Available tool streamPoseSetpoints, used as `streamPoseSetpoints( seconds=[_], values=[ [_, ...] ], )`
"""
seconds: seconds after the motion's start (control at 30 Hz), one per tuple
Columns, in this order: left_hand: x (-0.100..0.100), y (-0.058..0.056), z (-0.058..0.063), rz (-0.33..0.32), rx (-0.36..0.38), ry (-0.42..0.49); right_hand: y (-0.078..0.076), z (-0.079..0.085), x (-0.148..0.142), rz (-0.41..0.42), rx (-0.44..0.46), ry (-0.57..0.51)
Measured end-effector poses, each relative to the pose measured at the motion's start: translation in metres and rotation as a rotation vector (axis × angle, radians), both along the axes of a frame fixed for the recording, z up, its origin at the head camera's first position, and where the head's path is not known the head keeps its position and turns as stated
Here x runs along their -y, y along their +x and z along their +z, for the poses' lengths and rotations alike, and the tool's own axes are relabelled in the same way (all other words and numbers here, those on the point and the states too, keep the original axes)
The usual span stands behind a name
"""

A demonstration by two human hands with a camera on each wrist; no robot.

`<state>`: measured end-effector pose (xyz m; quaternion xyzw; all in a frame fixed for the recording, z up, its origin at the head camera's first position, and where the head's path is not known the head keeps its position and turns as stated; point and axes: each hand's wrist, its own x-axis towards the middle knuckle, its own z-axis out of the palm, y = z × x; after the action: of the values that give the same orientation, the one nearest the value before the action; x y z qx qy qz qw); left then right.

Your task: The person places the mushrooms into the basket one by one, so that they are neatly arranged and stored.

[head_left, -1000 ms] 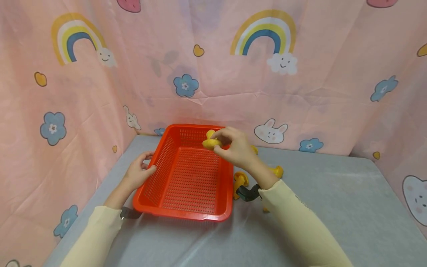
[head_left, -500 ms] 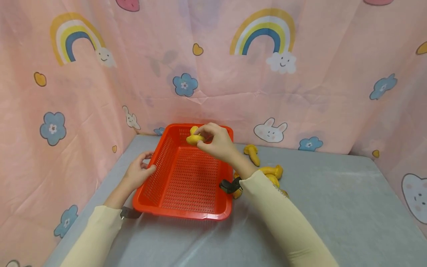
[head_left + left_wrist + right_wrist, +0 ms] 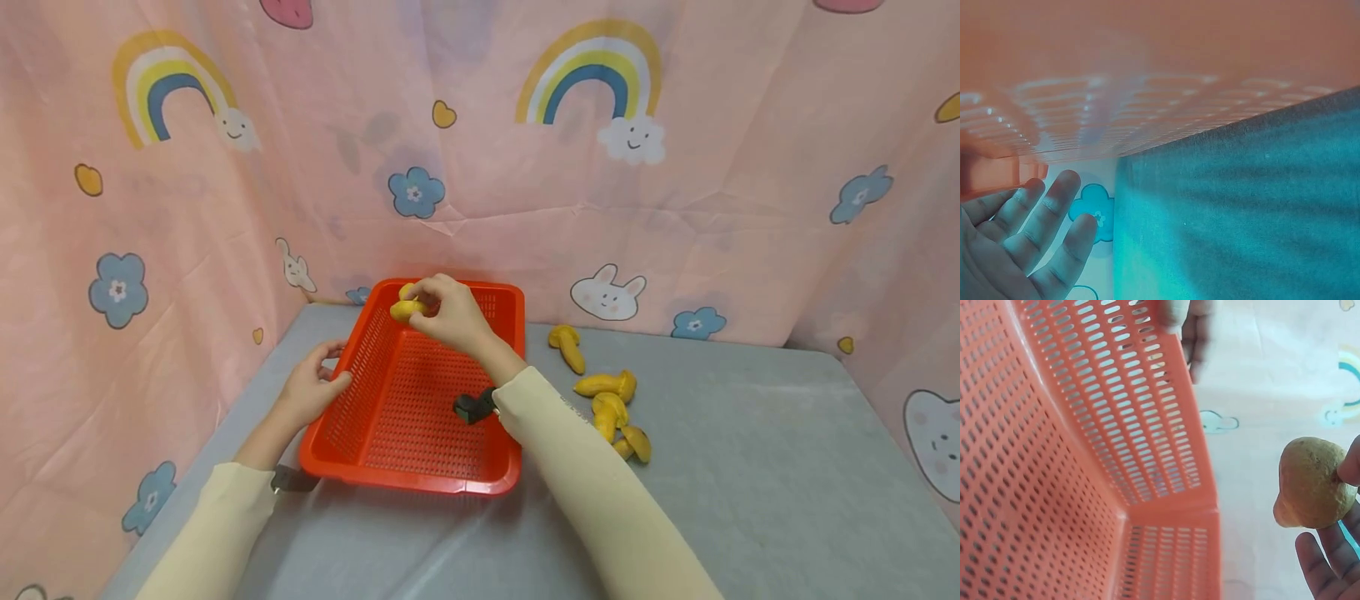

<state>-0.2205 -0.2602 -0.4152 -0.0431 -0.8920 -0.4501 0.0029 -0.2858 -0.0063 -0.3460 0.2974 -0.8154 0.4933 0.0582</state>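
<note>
A red plastic basket [image 3: 423,483] with slotted walls stands on the table. At its left rim my left hand [image 3: 306,390] holds the basket, thumb over the rim and fingers outside; the left wrist view shows these fingers [image 3: 1063,194] along the outer wall. My right hand [image 3: 453,317] pinches a yellow mushroom [image 3: 405,310] by thumb and fingers above the basket's far left corner. In the right wrist view the rounded cap of the mushroom [image 3: 1313,481] faces the camera, level with the rim or higher. The basket's visible floor bears nothing.
Right of the basket several more yellow mushrooms lie on the grey table [image 3: 750,467]: one mushroom [image 3: 567,347] farther back, another mushroom [image 3: 607,385] nearer, and a cluster below it. A pink patterned curtain [image 3: 480,233] hangs behind and at both sides.
My right hand has carried the mushroom leftward across the basket, from its far right corner to its far left. The mushrooms at the right have come into fuller view. My left hand stays put.
</note>
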Motion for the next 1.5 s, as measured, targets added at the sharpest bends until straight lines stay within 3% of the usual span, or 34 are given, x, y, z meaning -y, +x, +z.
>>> streamPoseSetpoints(
  seconds=[0.47, 0.87, 1.23, 1.5],
  values=[
    [0.002, -0.002, -0.003, 0.014, 0.014, 0.005, -0.019, -0.031, 0.029, -0.117, 0.214, -0.057],
    [0.000, -0.002, -0.004, 0.014, 0.018, -0.003, -0.030, -0.066, 0.029, -0.162, 0.305, -0.027],
    [0.002, -0.003, -0.002, 0.002, 0.012, -0.004, -0.036, -0.080, 0.031, -0.139, 0.331, 0.048],
    [0.001, -0.003, -0.002, 0.016, 0.033, -0.040, -0.034, -0.083, 0.031, -0.145, 0.311, 0.173]
  ],
)
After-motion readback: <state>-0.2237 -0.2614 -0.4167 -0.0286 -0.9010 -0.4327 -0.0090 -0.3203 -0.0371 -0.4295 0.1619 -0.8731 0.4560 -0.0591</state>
